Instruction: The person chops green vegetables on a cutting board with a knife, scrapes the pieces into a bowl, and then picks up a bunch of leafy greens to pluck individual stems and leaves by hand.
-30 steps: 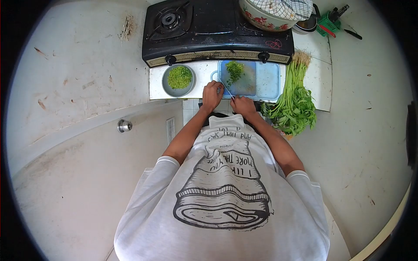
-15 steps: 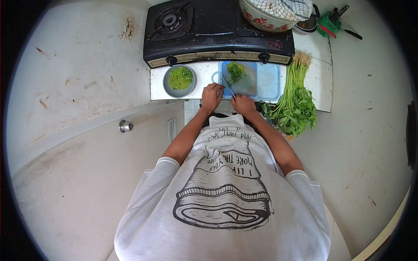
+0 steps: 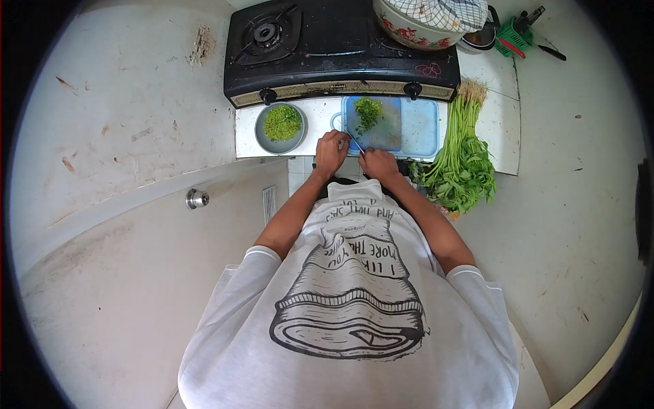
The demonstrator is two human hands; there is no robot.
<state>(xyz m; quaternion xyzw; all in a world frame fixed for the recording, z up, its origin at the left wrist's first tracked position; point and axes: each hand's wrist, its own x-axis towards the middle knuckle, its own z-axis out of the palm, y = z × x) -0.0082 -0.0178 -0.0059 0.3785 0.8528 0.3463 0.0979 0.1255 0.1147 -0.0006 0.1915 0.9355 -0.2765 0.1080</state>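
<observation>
My right hand (image 3: pixel 379 165) is closed around the handle of a knife (image 3: pixel 356 143) at the near edge of the blue cutting board (image 3: pixel 388 140). The thin blade slants up and left toward my left hand (image 3: pixel 331 153). That hand is closed, its fingers bunched at the board's near left corner, close to the blade; whatever they pinch is too small to make out. Finely chopped greens (image 3: pixel 368 114) lie in a heap on the board, with loose bits trailing toward me. Left of the board, a grey bowl (image 3: pixel 278 145) holds more chopped greens (image 3: pixel 282 123).
A bundle of leafy green stalks (image 3: pixel 466 140) with roots lies right of the board, leaves hanging over the counter edge. Behind the board stands a black gas stove (image 3: pixel 334 68) with a flowered pot (image 3: pixel 415 31). A green basket (image 3: pixel 509 37) and another knife (image 3: pixel 552 53) are farther right.
The knife has come slightly toward me, its tip now lower and nearer my left fingers. My right hand has shifted slightly left. The bowl and stalks have stayed put.
</observation>
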